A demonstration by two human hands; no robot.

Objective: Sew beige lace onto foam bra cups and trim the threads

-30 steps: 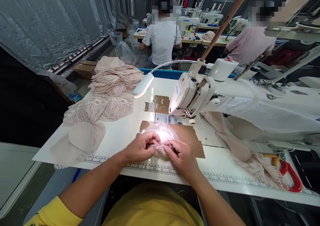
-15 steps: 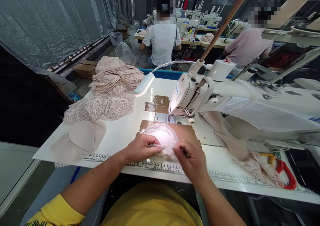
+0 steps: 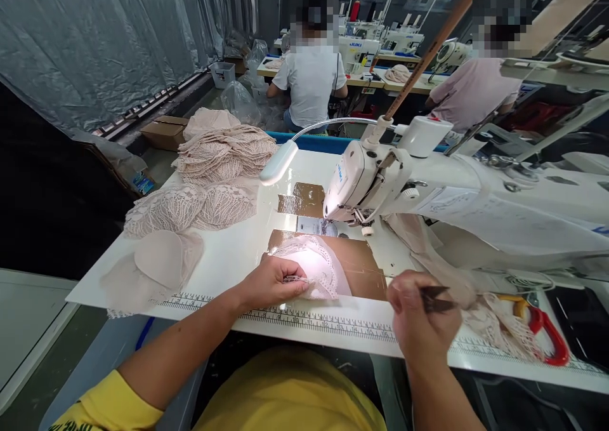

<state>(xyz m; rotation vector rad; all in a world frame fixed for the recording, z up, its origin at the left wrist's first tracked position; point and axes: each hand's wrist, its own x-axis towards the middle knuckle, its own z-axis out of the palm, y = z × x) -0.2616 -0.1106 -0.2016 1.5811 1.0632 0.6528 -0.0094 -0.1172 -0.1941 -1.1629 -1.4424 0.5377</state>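
- Lace cup piece (image 3: 320, 267), pale pink: laid on a brown sheet (image 3: 364, 263) on the table, on the near side of the sewing machine (image 3: 354, 180), brightly lit.
- Left hand (image 3: 275, 283): the near left edge of the lace cup piece is pinched between thumb and fingers.
- Right hand (image 3: 423, 320): closed around dark snips (image 3: 436, 299), somewhat blurred, tips pointed to the right; held above the ruler, well apart from the lace.
- Step in hand: judged to be hand trimming or tidying of the edge, the snips being held out of the work at this moment.
- Next move, as judged: for any further cut, the snips would need to be turned toward the edge and kept clear of the left fingers; for sewing, the edge would need to be laid flat under the needle.
- Ruler (image 3: 295, 320): printed along the near side of the white table (image 3: 228, 263).
- Lamp (image 3: 280, 162): hung over the table, beside the machine head.
- Lace stack (image 3: 226, 155) and plain cup (image 3: 159, 258): placed at the left.
- Red-handled scissors (image 3: 554, 341): laid at the right, beside loose lace (image 3: 502, 329).
- Two co-workers: seated beyond, backs turned.
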